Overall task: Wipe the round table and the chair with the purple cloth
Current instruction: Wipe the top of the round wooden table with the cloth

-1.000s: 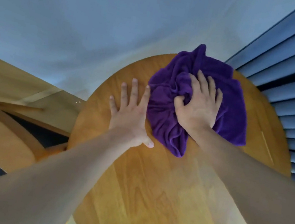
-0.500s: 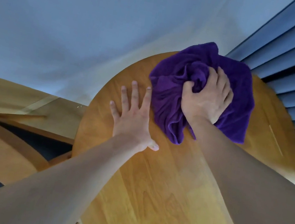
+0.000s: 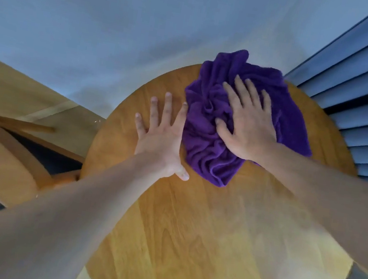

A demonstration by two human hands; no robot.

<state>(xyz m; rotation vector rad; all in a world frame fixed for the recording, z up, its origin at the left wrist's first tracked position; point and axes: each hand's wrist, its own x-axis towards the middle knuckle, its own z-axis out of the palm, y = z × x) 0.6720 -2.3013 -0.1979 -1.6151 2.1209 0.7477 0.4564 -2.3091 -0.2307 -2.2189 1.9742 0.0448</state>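
Right grip [image 3: 247, 123]: flat, fingers straight and spread, palm pressing the purple cloth [image 3: 204, 142] onto the round wooden counter [image 3: 186, 237]. Left grip [image 3: 161, 140]: flat and splayed, palm on bare wood just beside the cloth, its forefinger along the cloth's left edge. The cloth lies bunched in folds on the far part of the counter, near the slatted blinds [image 3: 367, 97]. A wooden chair [image 3: 4, 158] with dark seat stands at the left.
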